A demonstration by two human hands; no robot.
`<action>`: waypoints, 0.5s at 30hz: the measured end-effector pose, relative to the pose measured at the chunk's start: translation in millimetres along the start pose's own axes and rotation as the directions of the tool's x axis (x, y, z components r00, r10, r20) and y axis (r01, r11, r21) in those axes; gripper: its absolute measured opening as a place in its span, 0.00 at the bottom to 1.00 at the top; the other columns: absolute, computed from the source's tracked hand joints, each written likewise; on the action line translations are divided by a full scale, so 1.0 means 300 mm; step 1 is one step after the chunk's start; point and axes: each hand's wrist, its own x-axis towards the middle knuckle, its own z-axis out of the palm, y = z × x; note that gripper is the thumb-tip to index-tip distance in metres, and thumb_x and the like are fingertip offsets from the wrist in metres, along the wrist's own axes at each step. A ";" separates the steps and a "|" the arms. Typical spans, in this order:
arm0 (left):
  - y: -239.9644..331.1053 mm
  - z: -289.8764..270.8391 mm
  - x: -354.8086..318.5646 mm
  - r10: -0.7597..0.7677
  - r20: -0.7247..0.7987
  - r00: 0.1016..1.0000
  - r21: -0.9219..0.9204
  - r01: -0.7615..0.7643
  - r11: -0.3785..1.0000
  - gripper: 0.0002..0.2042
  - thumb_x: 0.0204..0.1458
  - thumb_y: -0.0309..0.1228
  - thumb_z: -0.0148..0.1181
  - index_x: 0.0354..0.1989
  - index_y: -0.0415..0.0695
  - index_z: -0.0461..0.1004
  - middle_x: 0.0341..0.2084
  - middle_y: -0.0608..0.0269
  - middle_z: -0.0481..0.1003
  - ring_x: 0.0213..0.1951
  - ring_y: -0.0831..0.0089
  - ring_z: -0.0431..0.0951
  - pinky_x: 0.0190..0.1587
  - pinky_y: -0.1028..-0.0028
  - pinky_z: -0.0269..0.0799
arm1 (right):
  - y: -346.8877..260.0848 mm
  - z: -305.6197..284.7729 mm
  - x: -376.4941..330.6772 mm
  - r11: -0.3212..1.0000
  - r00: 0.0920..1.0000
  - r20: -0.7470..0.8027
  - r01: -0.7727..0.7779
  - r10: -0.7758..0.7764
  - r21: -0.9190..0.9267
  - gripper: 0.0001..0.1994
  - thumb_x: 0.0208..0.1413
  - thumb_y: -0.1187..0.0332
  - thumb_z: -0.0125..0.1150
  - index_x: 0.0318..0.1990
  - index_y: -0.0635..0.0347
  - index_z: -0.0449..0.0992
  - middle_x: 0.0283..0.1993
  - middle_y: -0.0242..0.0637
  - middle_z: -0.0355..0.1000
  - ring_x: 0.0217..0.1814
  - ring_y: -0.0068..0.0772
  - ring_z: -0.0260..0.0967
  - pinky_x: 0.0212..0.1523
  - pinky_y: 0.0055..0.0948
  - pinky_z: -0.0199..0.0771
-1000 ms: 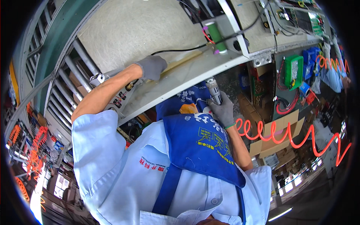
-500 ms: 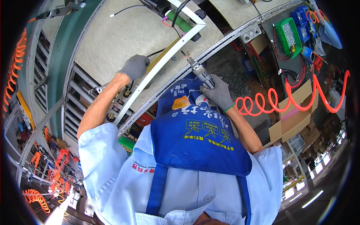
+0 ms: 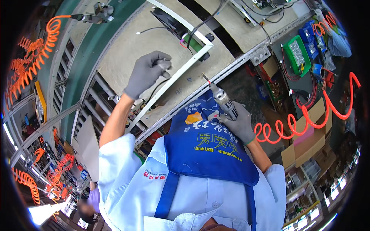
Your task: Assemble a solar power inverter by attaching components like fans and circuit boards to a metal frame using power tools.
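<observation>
My left hand (image 3: 146,75), in a grey glove, is raised over the worktable beside a white metal frame (image 3: 171,85). Its fingers are curled in a pinch, with a small light spot at the tips that I cannot make out. In my gloved right hand (image 3: 241,124) is a powered screwdriver (image 3: 224,101), its bit pointing up toward the table's near edge. The bit stays apart from the frame. A black fan (image 3: 167,21) and a green cylinder (image 3: 192,43) sit by the frame's far end, with black cables about them.
A coiled red air hose (image 3: 304,121) stretches across the right side. Beyond it are a green bin (image 3: 296,56) of small parts, blue bins (image 3: 308,32) and an open cardboard box (image 3: 304,140). Another tool (image 3: 94,18) lies at the far left. A person (image 3: 92,198) is at lower left.
My left hand has come away from the tan strip by the frame and its fingers are now pinched up. That strip no longer shows; the fan does. The whole view has shifted.
</observation>
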 end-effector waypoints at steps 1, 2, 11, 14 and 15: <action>0.062 0.004 -0.039 -0.069 0.032 0.997 -0.108 0.072 0.991 0.11 0.53 0.26 0.53 0.44 0.34 0.72 0.29 0.55 0.77 0.26 0.71 0.78 0.32 0.75 0.74 | -0.019 -0.007 -0.006 0.999 1.000 -0.015 -0.006 0.007 0.036 0.21 0.39 0.66 0.69 0.43 0.62 0.73 0.34 0.43 0.73 0.35 0.37 0.73 0.38 0.33 0.72; 0.110 0.021 -0.080 -0.044 0.086 0.995 -0.248 0.064 0.967 0.12 0.54 0.25 0.53 0.45 0.33 0.71 0.29 0.57 0.76 0.26 0.76 0.78 0.31 0.78 0.73 | -0.037 -0.013 -0.010 0.996 1.000 -0.019 -0.013 0.015 0.087 0.19 0.39 0.67 0.69 0.41 0.61 0.73 0.33 0.43 0.72 0.34 0.40 0.71 0.37 0.35 0.72; 0.063 0.259 -0.145 -0.064 0.255 0.965 -0.799 0.248 0.548 0.18 0.58 0.32 0.54 0.52 0.33 0.67 0.28 0.62 0.74 0.24 0.80 0.74 0.31 0.75 0.76 | -0.089 -0.048 -0.030 0.967 0.972 -0.086 0.228 -0.219 0.116 0.21 0.38 0.69 0.70 0.43 0.63 0.73 0.33 0.42 0.73 0.35 0.40 0.73 0.41 0.34 0.72; 0.034 0.286 -0.159 -0.038 0.260 0.965 -0.841 0.245 0.482 0.15 0.59 0.31 0.52 0.50 0.33 0.69 0.29 0.63 0.74 0.24 0.79 0.73 0.32 0.78 0.73 | -0.073 -0.049 -0.040 0.964 0.968 -0.064 0.249 -0.244 0.095 0.22 0.38 0.68 0.70 0.44 0.64 0.73 0.34 0.43 0.73 0.35 0.40 0.73 0.40 0.34 0.72; 0.031 0.294 -0.163 -0.043 0.241 0.970 -0.843 0.231 0.486 0.15 0.59 0.31 0.52 0.50 0.33 0.69 0.29 0.63 0.74 0.25 0.79 0.73 0.32 0.78 0.74 | -0.068 -0.050 -0.044 0.965 0.970 -0.052 0.241 -0.237 0.100 0.22 0.38 0.68 0.70 0.44 0.64 0.72 0.34 0.44 0.72 0.35 0.41 0.73 0.40 0.34 0.72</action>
